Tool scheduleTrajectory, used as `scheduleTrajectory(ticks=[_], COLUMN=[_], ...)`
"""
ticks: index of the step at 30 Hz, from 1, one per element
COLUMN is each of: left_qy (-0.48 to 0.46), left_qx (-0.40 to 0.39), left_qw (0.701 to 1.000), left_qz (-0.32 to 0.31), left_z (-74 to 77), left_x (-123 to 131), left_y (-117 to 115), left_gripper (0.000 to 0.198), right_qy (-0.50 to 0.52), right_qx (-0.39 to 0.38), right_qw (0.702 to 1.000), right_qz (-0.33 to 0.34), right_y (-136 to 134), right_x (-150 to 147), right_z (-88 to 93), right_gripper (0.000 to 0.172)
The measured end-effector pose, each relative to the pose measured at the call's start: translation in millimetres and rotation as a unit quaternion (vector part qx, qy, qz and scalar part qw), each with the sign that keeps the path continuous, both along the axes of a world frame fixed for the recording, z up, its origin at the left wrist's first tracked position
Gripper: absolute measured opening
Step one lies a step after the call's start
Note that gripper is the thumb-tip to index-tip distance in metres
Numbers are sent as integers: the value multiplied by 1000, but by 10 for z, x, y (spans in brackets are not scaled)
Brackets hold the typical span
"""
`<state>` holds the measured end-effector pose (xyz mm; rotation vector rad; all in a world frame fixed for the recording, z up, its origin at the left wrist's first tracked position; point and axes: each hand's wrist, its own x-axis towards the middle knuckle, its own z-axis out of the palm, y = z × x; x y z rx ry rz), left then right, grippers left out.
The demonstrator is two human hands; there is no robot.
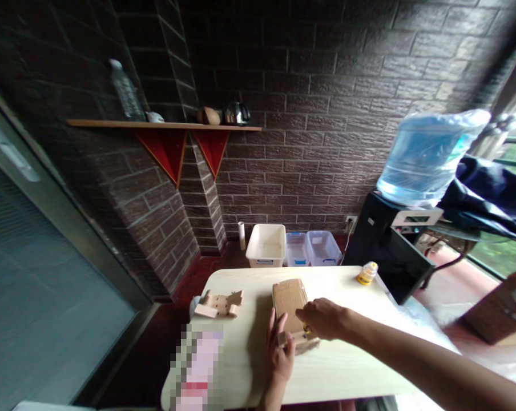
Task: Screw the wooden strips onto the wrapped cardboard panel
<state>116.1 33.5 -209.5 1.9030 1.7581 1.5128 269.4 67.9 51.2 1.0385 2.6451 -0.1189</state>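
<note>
A tan wooden box-like piece with rows of small holes (289, 299) lies in the middle of the pale wooden table (352, 371). My left hand (279, 345) is curled against its near left side, fingers closed on the edge. My right hand (322, 318) rests on its top near end, fingers bent down over a small yellow and dark thing that I cannot make out. A second flat wooden piece with holes and pegs (218, 304) lies apart at the table's left edge.
A small yellow bottle (366, 273) stands at the table's far right. Beyond the table sit a white tub (266, 245) and two clear bins (311, 248). A water dispenser with a blue jug (424, 157) stands right. A brick wall carries a shelf (164, 124).
</note>
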Motion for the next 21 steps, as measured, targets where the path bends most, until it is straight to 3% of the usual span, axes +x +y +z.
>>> scheduleTrajectory(ticks=[8, 16, 21], left_qy=[4, -11, -13], left_qx=[-3, -10, -4], left_qw=[1000, 1000, 1000], left_qz=[-8, -9, -6], left_z=[28, 67, 55], left_x=[2, 8, 9], left_y=[-5, -10, -6], left_gripper=[48, 47, 47], right_qy=[0, -3, -12], right_qx=[10, 5, 11], right_qw=[999, 1000, 1000], right_qz=[-31, -30, -22], right_y=[-37, -8, -2], right_x=[26, 7, -13], right_z=[-52, 34, -27], right_gripper=[22, 31, 21])
